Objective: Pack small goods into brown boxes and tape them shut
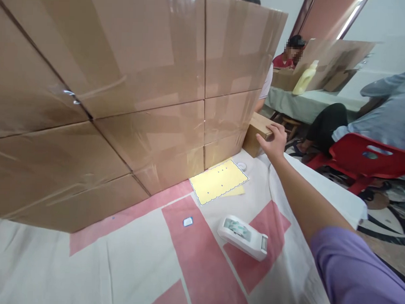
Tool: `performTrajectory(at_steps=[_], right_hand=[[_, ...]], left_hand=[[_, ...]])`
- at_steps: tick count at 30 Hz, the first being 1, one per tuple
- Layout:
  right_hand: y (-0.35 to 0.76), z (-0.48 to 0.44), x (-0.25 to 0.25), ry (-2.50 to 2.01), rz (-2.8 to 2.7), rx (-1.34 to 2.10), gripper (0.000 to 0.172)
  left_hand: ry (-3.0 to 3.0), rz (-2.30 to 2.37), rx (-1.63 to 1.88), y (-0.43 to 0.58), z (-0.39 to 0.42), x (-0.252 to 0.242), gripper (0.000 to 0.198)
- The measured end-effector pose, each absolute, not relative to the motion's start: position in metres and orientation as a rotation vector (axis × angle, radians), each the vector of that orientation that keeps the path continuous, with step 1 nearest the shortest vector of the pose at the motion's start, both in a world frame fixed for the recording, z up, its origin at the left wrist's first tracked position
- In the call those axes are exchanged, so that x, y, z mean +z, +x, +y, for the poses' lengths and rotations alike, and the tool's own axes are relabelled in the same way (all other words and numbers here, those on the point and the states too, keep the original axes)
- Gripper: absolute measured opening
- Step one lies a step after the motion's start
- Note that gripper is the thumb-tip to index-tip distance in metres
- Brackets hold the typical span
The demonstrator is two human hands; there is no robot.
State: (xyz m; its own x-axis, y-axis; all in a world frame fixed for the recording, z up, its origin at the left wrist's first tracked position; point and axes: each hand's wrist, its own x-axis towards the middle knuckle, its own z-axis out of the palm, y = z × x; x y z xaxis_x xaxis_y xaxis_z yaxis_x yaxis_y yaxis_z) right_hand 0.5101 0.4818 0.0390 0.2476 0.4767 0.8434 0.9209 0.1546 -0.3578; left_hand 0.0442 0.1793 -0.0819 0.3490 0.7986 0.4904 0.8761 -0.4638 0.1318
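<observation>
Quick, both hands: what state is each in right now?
Left hand: not in view, so cannot be told.
Right hand: spread on the small cardboard box; whether it grips cannot be told.

Beyond our right hand (275,142) we see another tabletop (285,102) under pale green cloth, a wooden stool (291,125) close by. Right of that hand, a red chair (368,154) stands on a dark-and-light patterned floor (394,233). Farther back we see pale walls (392,36), a reddish panel (327,20) and a bright light strip (350,20).
</observation>
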Motion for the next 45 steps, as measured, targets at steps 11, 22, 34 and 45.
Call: performTrajectory(at_steps=[11, 22, 34, 45], right_hand=[[0.470, 0.443, 0.082, -1.992, -1.579, -0.285, 0.091], [0.264, 0.300, 0.088, -1.604, -2.088, -0.071, 0.066], [-0.012, 0.266, 0.043, -0.919, -2.417, 0.410, 0.046], [-0.166, 0.342, 0.016, -1.070, -1.895, 0.726, 0.079]], left_hand=[[-2.559, -1.415, -0.922, 0.054, 0.152, -0.056, 0.020], [-2.406, -1.312, -1.038, 0.012, 0.083, -0.029, 0.013], [-2.084, -1.941, -1.589, -0.213, 0.143, 0.048, 0.025], [-1.266, -2.250, -2.190, -0.334, 0.348, 0.032, 0.070]])
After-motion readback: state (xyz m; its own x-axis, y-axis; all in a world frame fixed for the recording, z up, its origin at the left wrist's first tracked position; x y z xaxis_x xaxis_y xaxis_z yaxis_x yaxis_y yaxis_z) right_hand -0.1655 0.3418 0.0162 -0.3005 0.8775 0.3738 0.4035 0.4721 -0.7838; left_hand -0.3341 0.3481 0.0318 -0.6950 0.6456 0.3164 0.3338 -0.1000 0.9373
